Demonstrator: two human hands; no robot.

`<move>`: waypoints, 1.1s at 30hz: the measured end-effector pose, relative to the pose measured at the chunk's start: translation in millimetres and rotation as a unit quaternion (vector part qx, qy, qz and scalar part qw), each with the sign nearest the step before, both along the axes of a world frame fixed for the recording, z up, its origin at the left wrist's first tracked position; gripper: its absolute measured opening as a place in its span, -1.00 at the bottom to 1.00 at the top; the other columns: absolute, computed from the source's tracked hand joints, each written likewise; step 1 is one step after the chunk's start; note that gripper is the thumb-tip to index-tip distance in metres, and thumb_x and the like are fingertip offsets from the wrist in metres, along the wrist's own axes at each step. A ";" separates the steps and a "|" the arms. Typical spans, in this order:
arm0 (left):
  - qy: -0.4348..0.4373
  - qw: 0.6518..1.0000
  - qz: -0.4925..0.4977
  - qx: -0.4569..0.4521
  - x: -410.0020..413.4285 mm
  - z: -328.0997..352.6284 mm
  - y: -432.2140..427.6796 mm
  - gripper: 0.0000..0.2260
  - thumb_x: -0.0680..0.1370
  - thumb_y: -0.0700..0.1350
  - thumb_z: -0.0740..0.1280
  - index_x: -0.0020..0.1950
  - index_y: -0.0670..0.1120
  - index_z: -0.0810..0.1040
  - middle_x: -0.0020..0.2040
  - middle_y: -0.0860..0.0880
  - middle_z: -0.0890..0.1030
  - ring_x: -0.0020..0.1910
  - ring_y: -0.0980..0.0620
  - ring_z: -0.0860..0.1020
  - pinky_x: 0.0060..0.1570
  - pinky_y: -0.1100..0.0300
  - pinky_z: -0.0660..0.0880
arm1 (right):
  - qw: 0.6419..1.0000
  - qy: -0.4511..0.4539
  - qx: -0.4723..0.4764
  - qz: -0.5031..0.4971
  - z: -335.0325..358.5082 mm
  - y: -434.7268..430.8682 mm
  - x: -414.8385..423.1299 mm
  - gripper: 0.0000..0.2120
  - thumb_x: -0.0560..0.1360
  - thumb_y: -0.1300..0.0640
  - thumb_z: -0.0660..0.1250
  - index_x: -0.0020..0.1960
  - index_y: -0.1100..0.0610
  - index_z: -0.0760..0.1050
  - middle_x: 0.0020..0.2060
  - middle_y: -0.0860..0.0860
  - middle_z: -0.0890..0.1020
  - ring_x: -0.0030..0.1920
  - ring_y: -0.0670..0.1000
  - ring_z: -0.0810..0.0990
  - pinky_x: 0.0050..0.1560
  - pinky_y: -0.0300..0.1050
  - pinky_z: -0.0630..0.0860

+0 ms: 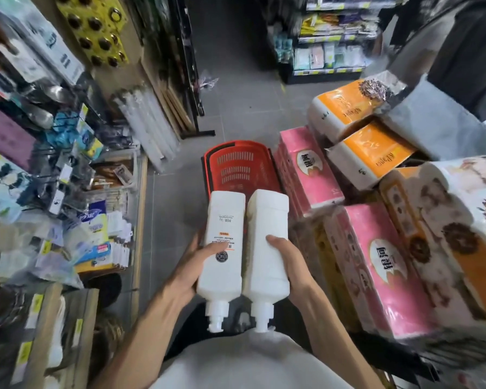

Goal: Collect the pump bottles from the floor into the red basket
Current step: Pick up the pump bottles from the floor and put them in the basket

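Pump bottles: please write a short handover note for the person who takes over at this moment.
Left hand grips the left bottle; right hand grips the right bottle.
Both are held side by side, pumps toward the person, bases toward the basket.
The basket stands on the floor beside pink packs; no bottle shows inside it.
Done: two bottles in hand.
Left: put both in the basket.

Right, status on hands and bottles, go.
Left hand grips labelled bottle, right hand grips plain bottle. Neither in red basket yet. Pink tissue packs beside it.
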State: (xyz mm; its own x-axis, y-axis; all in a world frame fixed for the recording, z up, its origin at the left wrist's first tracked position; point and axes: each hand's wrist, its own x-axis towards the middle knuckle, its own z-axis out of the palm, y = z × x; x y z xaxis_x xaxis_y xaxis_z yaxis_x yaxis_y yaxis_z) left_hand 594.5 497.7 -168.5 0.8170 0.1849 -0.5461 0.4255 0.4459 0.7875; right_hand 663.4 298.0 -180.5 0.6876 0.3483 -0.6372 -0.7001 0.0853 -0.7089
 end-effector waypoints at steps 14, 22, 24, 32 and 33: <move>0.014 0.997 -0.073 -0.016 172.4 -31.1 114.6 -0.44 0.47 -0.30 0.45 0.41 0.07 0.47 0.12 -0.05 0.72 -0.01 -0.06 0.72 -0.21 0.13 0.63 | 0.997 -0.001 -0.058 -0.048 -23.5 110.6 143.3 -0.50 0.41 -0.05 0.42 0.26 0.16 0.53 0.08 0.20 0.71 0.13 0.30 0.67 0.19 0.34 0.58; 0.035 0.995 -0.093 -0.018 261.9 -52.1 165.9 -0.32 0.30 -0.16 0.51 0.39 0.18 0.48 0.16 -0.01 0.71 0.08 -0.08 0.70 -0.09 0.05 0.62 | 0.987 0.052 -0.096 -0.114 -59.1 161.5 200.3 -0.34 0.36 -0.09 0.53 0.32 0.19 0.40 0.12 0.20 0.67 0.05 0.22 0.71 -0.05 0.17 0.68; 0.055 0.993 -0.100 -0.022 281.7 -69.6 171.4 -0.31 0.30 -0.15 0.53 0.40 0.18 0.48 0.18 -0.03 0.70 0.10 -0.10 0.69 -0.05 0.01 0.60 | 0.984 0.080 -0.101 -0.123 -77.5 166.0 214.0 -0.32 0.39 -0.09 0.53 0.36 0.22 0.40 0.14 0.25 0.66 0.07 0.28 0.70 -0.10 0.17 0.67; 0.136 0.987 -0.077 -0.044 353.5 -173.0 165.9 -0.25 0.32 -0.09 0.55 0.48 0.14 0.40 0.22 0.00 0.69 0.13 -0.07 0.69 0.06 -0.01 0.60 | 0.977 0.150 -0.126 -0.083 -181.5 156.6 291.9 -0.33 0.39 -0.15 0.51 0.36 0.18 0.46 0.15 0.25 0.66 0.11 0.32 0.68 -0.03 0.24 0.65; 0.145 0.985 -0.075 -0.047 362.1 -189.6 163.9 -0.25 0.33 -0.09 0.55 0.49 0.14 0.39 0.22 0.00 0.68 0.14 -0.07 0.69 0.08 -0.03 0.61 | 0.977 0.153 -0.131 -0.073 -196.6 155.4 303.7 -0.34 0.39 -0.16 0.51 0.36 0.15 0.47 0.14 0.24 0.66 0.10 0.31 0.68 -0.04 0.23 0.64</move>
